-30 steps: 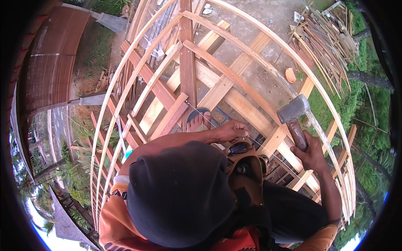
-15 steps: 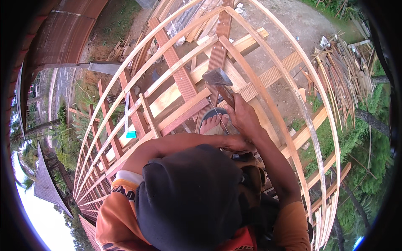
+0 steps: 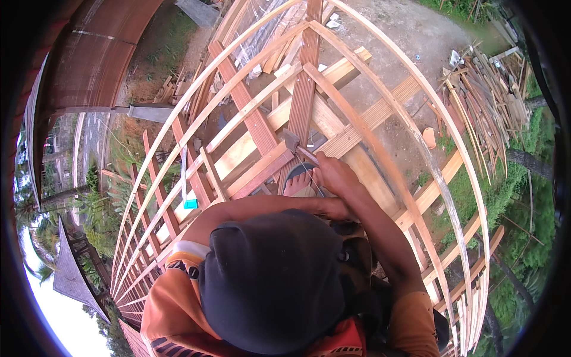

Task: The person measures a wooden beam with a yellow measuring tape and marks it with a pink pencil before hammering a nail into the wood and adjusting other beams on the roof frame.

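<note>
Timber frame (image 3: 302,101) over grey grnd (image 3: 407,24), wood pile (image 3: 483,110) to R.

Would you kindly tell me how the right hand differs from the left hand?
The right hand grips the hammer; whether the left hand holds anything is hidden. The right hand reaches farther forward, while the left hand lies farther back, partly covered. Both are bare.
</note>
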Tool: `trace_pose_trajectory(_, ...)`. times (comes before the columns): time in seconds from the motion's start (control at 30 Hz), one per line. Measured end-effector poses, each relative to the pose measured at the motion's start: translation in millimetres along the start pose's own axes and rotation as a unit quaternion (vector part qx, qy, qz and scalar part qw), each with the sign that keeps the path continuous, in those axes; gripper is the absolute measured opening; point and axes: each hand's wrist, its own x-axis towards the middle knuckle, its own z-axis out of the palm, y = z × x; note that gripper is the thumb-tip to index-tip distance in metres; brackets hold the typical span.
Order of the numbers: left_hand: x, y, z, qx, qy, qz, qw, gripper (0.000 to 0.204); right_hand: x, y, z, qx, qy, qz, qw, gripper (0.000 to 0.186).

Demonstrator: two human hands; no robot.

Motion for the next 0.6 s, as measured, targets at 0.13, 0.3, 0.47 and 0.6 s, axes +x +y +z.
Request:
trace_pose_trajectory(0.13, 1, -7, 5, -0.032, -0.011, 0.038, 0.999, 0.020, -25, 6, -21, 0.062, 0.046, -0.019, 0.997, 0.034)
trace_pose_trajectory(0.3, 2, 24, -8, -0.008, -0.055, 0.094, 0.994, 0.022, -118, 49, -89, -0.030, 0.051, 0.073, 0.996, 0.040)
trace_pose_trajectory(0.47, -11, 80, -24, 0.183, -0.010, 0.186, 0.965, 0.021, -238, 64, -117, 0.321, 0.055, 0.156, 0.933, 0.061)
trace_pose_trajectory(0.6, -3, 121, -20, 0.324, -0.031, 0.124, 0.937, 0.021, -309, 75, -141, 0.353, 0.042, 0.221, 0.908, 0.054)
